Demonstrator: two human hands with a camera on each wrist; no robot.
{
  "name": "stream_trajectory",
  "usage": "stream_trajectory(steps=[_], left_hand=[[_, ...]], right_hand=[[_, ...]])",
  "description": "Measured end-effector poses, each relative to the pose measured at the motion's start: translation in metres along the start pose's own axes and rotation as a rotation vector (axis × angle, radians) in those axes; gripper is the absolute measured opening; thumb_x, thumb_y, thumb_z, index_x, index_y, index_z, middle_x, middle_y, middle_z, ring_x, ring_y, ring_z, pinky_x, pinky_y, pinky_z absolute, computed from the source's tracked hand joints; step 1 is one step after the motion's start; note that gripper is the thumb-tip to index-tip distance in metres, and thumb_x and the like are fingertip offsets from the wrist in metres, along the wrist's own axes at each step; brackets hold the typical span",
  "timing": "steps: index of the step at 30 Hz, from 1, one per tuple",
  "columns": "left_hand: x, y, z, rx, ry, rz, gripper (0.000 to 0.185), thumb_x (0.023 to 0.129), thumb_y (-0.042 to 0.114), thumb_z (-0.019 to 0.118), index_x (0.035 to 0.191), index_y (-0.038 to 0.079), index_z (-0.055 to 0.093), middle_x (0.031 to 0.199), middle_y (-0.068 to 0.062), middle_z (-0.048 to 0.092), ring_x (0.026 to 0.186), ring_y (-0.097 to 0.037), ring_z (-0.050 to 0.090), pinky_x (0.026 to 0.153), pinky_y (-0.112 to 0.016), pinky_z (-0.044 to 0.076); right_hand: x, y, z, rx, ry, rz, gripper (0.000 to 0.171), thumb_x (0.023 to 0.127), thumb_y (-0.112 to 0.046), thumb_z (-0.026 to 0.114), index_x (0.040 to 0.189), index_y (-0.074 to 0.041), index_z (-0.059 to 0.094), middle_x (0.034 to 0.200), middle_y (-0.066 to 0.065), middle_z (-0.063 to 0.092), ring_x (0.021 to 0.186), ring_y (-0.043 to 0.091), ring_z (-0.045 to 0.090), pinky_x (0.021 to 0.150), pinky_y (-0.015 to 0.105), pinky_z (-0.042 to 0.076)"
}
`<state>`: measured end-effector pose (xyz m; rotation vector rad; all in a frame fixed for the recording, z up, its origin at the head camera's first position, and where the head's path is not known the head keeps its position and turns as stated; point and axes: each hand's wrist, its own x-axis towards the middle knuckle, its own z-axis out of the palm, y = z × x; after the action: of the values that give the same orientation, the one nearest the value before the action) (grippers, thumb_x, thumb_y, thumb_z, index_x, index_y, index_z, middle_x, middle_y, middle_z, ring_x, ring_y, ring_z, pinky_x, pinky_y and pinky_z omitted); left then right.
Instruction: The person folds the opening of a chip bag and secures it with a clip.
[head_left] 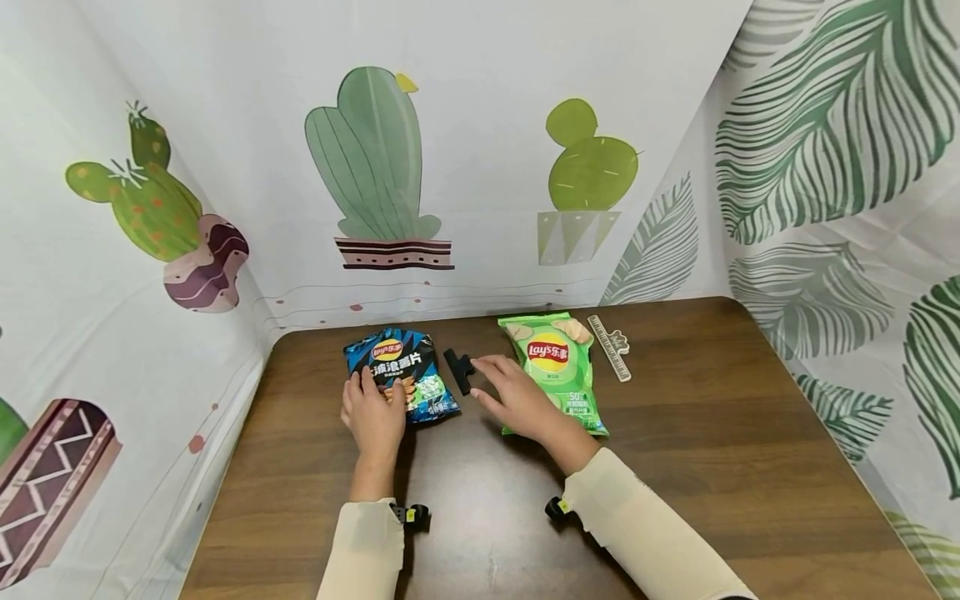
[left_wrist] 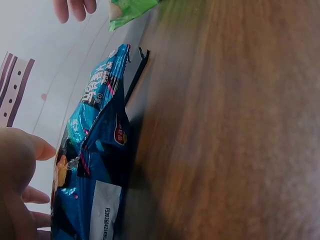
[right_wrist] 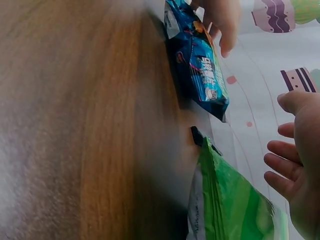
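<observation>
The left hand [head_left: 372, 417] lay on the near left corner of the blue chip bag [head_left: 402, 373], fingers loosely spread and flat on the packet rather than curled round it, and the left wrist view agreed: those fingers [left_wrist: 37, 150] were straight and apart, just beside the bag's face. The bag itself lay flat on the brown wooden table [head_left: 697, 467], left of centre and towards the far edge. Over to the right hand [head_left: 513, 396]: it was stretched out palm down, fingers straight and slightly parted, hovering above the left edge of the green chip bag [head_left: 558, 367], with its fingertips right at the black clip [head_left: 459, 369]. Whether they actually touched the clip, I could not tell; from the right wrist the fingers [right_wrist: 285, 165] showed open, gripping nothing. The clip lay on the table in the gap between the two bags, close to both. Just right of the green bag, at the far side, a pale ruler [head_left: 611, 346] lay at a slant. Behind it all hung the cactus-printed cloth [head_left: 480, 125], and a leaf-printed cloth [head_left: 840, 125] closed off the right side.
</observation>
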<state>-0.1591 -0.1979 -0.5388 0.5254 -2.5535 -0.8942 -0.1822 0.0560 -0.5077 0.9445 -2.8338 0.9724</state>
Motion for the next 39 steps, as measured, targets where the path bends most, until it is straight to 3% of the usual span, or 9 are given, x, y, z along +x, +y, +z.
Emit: stream_trajectory(steps=[7, 20, 28, 39], left_hand=[[0.000, -0.004, 0.001, -0.005, 0.015, -0.017, 0.070, 0.094, 0.035, 0.065, 0.147, -0.006, 0.044, 0.152, -0.031, 0.040, 0.146, -0.047, 0.029, 0.112, -0.070, 0.022], [0.000, -0.011, 0.001, -0.020, -0.028, -0.087, 0.073, 0.097, 0.036, 0.061, 0.152, -0.005, 0.037, 0.156, -0.031, 0.033, 0.146, -0.048, 0.030, 0.111, -0.070, 0.028], [0.000, -0.014, 0.001, 0.003, -0.061, -0.122, 0.075, 0.098, 0.038, 0.058, 0.153, -0.007, 0.033, 0.157, -0.031, 0.031, 0.140, -0.053, 0.038, 0.112, -0.065, 0.035], [0.000, -0.014, 0.000, -0.025, -0.102, -0.156, 0.076, 0.099, 0.038, 0.057, 0.154, -0.007, 0.031, 0.160, -0.029, 0.025, 0.143, -0.051, 0.032, 0.117, -0.062, 0.031]], right_hand=[[0.001, -0.003, 0.007, -0.011, -0.031, 0.003, 0.058, 0.104, -0.037, 0.055, 0.153, -0.008, 0.044, 0.149, 0.014, 0.048, 0.138, 0.031, 0.050, 0.113, 0.048, 0.044], [0.002, -0.009, 0.017, -0.028, -0.072, 0.014, 0.059, 0.104, -0.037, 0.056, 0.154, -0.010, 0.042, 0.151, 0.013, 0.048, 0.140, 0.031, 0.048, 0.114, 0.048, 0.043], [0.003, -0.014, 0.022, -0.039, -0.116, 0.007, 0.060, 0.104, -0.040, 0.054, 0.156, -0.012, 0.039, 0.153, 0.012, 0.046, 0.142, 0.031, 0.047, 0.116, 0.048, 0.040], [0.006, -0.017, 0.031, -0.029, -0.157, 0.015, 0.063, 0.104, -0.040, 0.053, 0.157, -0.010, 0.037, 0.156, 0.014, 0.042, 0.144, 0.032, 0.044, 0.117, 0.048, 0.040]])
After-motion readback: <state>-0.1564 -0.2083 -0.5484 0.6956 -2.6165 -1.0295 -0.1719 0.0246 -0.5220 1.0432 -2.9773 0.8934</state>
